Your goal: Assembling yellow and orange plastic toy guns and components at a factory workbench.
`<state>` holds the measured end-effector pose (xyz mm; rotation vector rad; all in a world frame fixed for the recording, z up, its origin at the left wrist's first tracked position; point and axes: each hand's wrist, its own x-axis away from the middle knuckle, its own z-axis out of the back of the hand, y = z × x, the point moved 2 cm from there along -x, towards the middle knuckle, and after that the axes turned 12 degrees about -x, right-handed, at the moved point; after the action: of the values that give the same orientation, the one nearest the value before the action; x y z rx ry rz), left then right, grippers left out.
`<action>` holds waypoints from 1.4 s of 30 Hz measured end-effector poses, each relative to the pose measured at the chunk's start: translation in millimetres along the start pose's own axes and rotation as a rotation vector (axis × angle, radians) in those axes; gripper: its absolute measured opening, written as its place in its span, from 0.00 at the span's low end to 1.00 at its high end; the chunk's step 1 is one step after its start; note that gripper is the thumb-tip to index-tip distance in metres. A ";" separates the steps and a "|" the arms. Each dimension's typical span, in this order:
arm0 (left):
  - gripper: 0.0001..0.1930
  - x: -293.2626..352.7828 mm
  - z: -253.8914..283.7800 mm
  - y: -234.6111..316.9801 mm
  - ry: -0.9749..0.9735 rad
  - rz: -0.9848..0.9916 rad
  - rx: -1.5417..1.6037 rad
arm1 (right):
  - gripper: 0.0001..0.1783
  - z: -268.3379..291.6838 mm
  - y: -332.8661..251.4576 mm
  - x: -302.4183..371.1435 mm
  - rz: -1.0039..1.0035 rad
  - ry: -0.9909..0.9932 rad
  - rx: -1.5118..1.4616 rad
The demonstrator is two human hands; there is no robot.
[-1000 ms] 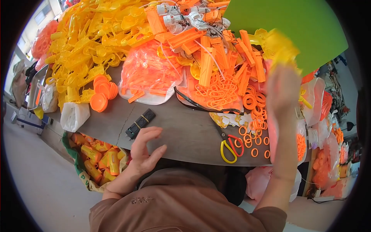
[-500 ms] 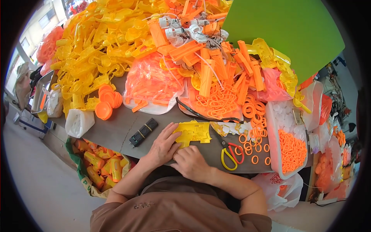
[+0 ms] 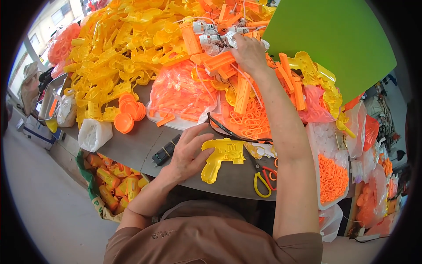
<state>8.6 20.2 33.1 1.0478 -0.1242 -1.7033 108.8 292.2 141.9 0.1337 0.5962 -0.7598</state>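
A yellow plastic toy-gun half shell (image 3: 223, 152) lies on the grey table in front of me, its hollow, ribbed side up and its grip toward me. Beside its left end is my left hand (image 3: 187, 156), fingers stretched out and apart, the thumb at the shell's edge. My right hand (image 3: 249, 55) reaches far out over the heap, its fingers closed about a white wired part (image 3: 231, 38); the fingertips are partly hidden. Other white wired parts (image 3: 205, 28) lie next to it on orange plastic pieces (image 3: 220, 61).
Scissors (image 3: 260, 178) with red and yellow handles lie right of the shell. A black banded block (image 3: 165, 152) sits left. Yellow shells (image 3: 132, 48) are heaped behind. A bag of orange parts (image 3: 176, 94), a tub of orange rings (image 3: 332, 176) and a green panel (image 3: 334, 44) stand around.
My right hand has left the shell and reached up to the white wired parts. The shell has turned, its grip now toward me, and my left hand has loosened at its edge.
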 end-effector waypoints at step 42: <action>0.16 -244.0 -8.9 21.9 -0.341 0.137 0.849 | 0.14 93.5 63.9 47.9 -0.035 -0.176 -0.282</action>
<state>38.1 214.3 180.0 1.2848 -1.1910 -1.7077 222.6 279.2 186.6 -0.2019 0.5324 -0.7056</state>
